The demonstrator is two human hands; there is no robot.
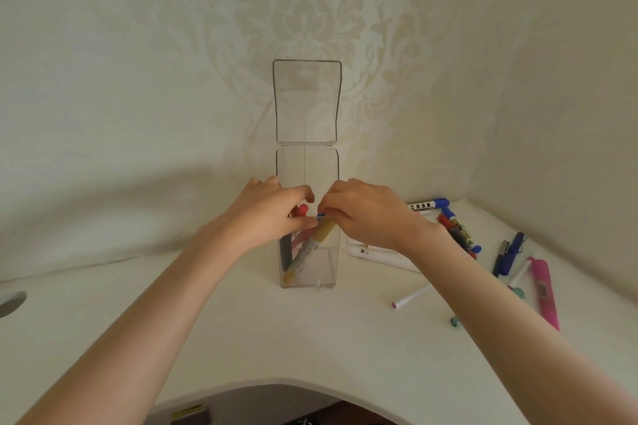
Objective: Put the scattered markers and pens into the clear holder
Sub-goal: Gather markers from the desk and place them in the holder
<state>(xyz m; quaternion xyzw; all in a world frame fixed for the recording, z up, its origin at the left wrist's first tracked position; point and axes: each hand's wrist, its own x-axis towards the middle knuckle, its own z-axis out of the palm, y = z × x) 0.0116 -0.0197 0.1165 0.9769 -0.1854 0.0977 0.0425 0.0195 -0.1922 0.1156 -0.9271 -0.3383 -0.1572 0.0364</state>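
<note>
1. Currently, the step in hand (as judged) is seating one gold marker [310, 245] in the clear holder [326, 266]. The holder stands upright twd. the back of the bench [310, 338] w/ its lid [305, 100] swung up and open.
2. Right hand [366, 214]: the grip is closed on the gold marker's upper end, which is pinched by the fingertips. The marker's lower end is seen near the holder's floor on the left side, and the barrel is tilted, w/ its top leaning right.
3. Left hand [272, 207]: the fingers are curled at the holder's top left rim, next to a red-capped marker [302, 209]. Whether the wall or that marker is gripped cannot be told.
4. Already inside: a black marker [284, 252] is stood against the left wall, and a pinkish barrel is partly hidden behind the gold one.
5. Technique (judgement): the holder is tall and narrow, so it should be steadied at the rim while the marker is seated. The barrel should be brought nearer to vertical before release, so that room is left on the right side for the rest.
6. Release is best made only once the tip is bottomed out; a drop from rim height could jolt the holder or the markers inside.
7. Yet to be stowed, all right of the holder on the bench: a white marker [379, 257] just beside it, a red/gold cluster [457, 229], a blue-capped marker [428, 205], dark blue pens [511, 252], a pink highlighter [543, 290] and a thin white pen [412, 297]. Approx. a third of the task is judged done.
</note>
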